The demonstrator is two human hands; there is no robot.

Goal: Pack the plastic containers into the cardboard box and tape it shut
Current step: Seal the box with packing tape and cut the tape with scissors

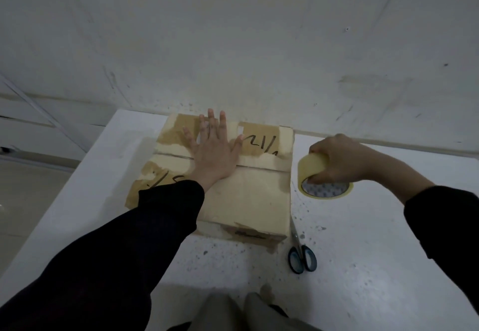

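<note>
- The box [233, 175] lies on the white bench [363, 266] with its flaps folded down, so nothing inside it can be seen.
- The left hand [216, 153] lies flat on the box's top, palm down, across the seam where the flaps meet.
- Its fingers [210, 123] are spread wide and straight, pointing toward the wall; they press on the cardboard and on old brown tape patches and hold nothing.
- Black marker writing shows on the top on either side of that hand.
- The right hand [337, 159] is closed around a tape roll [324, 177], just right of the box.
- Its fingers [317, 177] curl over the top of the roll, their tips at the edge of the core; the roll rests on the bench, tilted.
- Scissors [300, 249] with blue-black handles lie on the bench near the box's near right corner, blades pointing away, touched by neither hand.
- Both arms wear dark sleeves [129, 240].
</note>
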